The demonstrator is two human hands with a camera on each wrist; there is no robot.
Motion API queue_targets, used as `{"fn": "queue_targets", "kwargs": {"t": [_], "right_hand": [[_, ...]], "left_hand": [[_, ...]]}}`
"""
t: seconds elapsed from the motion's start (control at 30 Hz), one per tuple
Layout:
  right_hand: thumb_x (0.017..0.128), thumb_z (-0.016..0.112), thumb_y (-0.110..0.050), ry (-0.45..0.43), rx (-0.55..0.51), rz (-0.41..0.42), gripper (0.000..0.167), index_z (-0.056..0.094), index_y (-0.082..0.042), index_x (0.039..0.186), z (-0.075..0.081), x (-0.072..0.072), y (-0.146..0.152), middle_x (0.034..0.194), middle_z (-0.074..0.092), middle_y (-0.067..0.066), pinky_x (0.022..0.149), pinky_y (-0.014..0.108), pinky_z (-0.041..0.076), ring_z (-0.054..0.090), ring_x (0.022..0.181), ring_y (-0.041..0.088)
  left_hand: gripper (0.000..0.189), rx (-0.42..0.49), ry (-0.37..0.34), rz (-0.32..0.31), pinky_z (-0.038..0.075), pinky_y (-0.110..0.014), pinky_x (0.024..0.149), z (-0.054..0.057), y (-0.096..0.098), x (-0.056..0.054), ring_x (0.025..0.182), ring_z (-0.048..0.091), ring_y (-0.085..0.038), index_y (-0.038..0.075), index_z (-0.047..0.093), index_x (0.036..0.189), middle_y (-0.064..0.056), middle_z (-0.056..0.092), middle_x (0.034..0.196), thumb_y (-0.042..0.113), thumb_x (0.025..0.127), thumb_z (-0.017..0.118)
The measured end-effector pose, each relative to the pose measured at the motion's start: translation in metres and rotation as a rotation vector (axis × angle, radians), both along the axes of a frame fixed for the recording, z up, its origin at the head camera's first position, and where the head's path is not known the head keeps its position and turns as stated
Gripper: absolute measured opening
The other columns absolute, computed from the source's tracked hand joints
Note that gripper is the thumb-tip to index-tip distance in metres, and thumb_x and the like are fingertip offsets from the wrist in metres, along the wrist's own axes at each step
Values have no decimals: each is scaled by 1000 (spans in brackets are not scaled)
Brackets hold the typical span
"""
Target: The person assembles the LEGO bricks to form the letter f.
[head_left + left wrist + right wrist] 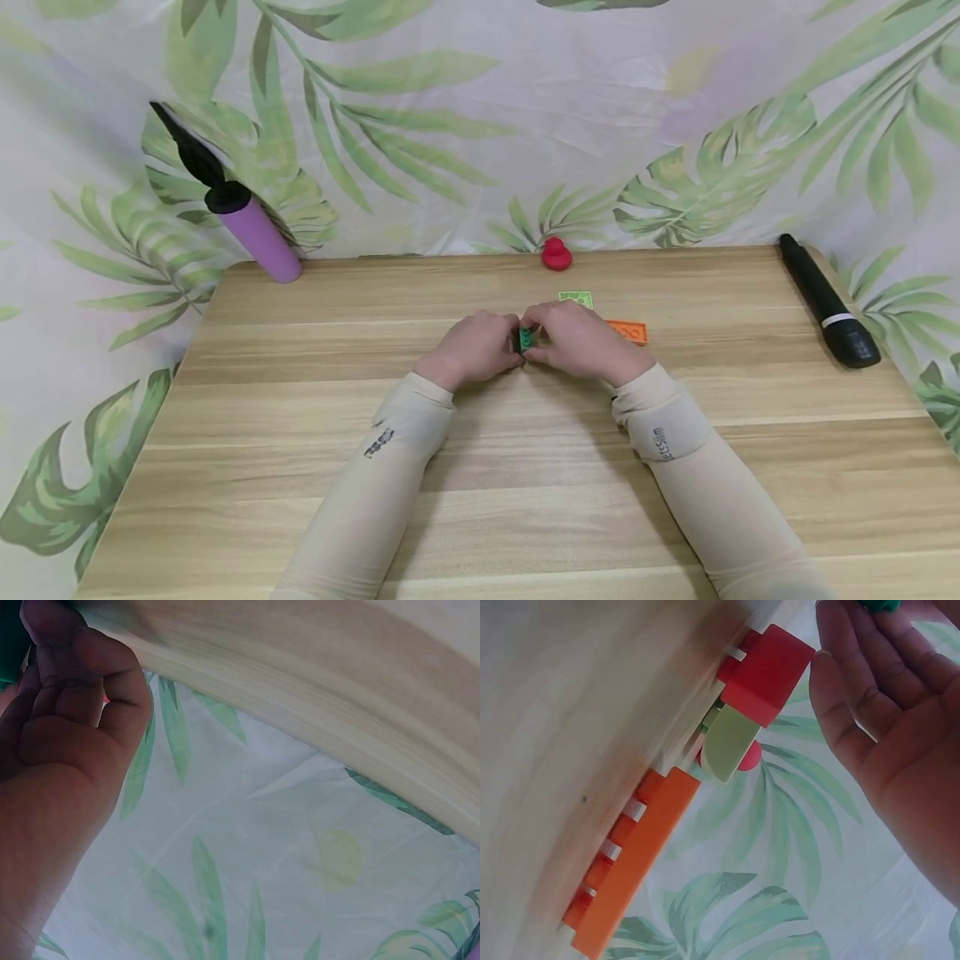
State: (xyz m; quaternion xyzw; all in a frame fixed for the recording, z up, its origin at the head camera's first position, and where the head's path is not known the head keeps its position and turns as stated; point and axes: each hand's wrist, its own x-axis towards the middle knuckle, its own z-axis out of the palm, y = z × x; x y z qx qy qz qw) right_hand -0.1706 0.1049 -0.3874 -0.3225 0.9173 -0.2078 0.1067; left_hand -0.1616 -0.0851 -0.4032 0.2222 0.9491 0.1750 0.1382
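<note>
A dark green toy brick [526,339] stands between my two hands near the middle of the table. My left hand [477,346] pinches it from the left, thumb and bent fingers at its side; part of the brick [10,641] shows at the corner of the left wrist view. From the right, my right hand [583,340] pinches the same brick with its fingertips. Beside the right hand lie an orange brick [628,332] and a light green brick [576,297], the orange one studs down. A red brick [771,675] shows in the right wrist view, hidden behind that hand from above.
At the table's back edge sits a small red rounded figure [557,254]. A purple hand pump [262,237] with a black nozzle stands at the back left. Toward the right edge lies a black microphone-like object [828,308]. Leaf-patterned cloth [420,125] hangs behind the wooden table [510,517].
</note>
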Motion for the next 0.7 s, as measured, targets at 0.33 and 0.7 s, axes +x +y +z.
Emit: {"fn": "queue_targets", "kwargs": {"t": [0.33,0.7], "right_hand": [[96,79,-29,-87,-56,-129,52,64,-6,140,32,-11,42,132,71,14,100,52,54,67,117,31],[97,78,-26,-21,-92,-314,45,67,-8,136,52,-18,91,129,71,15,98,54,51,66,115,34]], "left_hand": [[25,-4,-33,16,58,-38,84,0,1,1,87,66,-18,10,71,114,-2,74,102,26,97,79],[29,-22,-45,21,52,-32,73,2,2,1,76,61,-16,9,69,119,0,67,85,27,98,78]]}}
